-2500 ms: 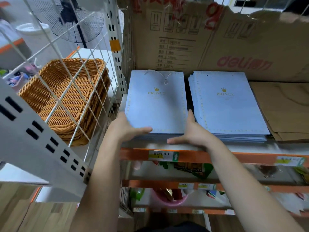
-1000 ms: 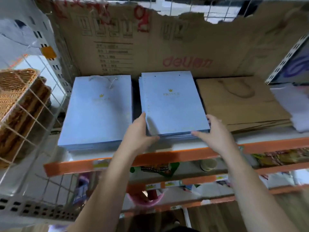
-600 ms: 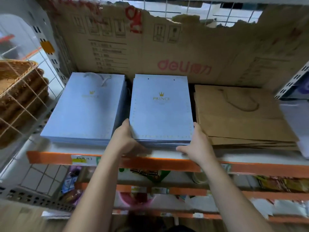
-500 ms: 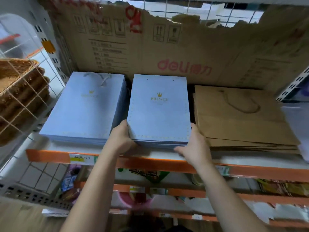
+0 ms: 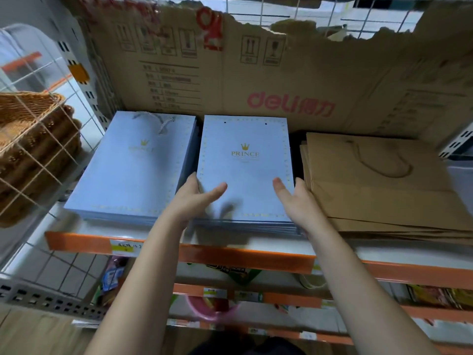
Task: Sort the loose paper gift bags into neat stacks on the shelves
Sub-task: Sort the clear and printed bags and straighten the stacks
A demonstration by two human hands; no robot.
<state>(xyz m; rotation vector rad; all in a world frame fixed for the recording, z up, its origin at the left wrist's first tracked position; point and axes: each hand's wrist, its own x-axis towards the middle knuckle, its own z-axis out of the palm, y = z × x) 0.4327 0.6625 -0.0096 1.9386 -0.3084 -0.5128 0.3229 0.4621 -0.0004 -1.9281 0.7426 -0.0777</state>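
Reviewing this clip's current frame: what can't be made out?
Head view:
Bag count in the middle blue stack: left hand and right hand cover its front corners.
Shelf label writing: blurred, too small.
Lower-shelf goods: blurred, partly behind the orange shelf edge.
Brown bags: cut off at the right edge.

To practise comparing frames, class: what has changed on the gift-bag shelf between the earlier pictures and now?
The left hand and right hand moved from the left blue stack rightward to the middle blue stack, then slid from its near corners farther along its sides, thumbs over the top. That stack lay skewed; now it sits square. The left blue stack and brown bags stayed put.
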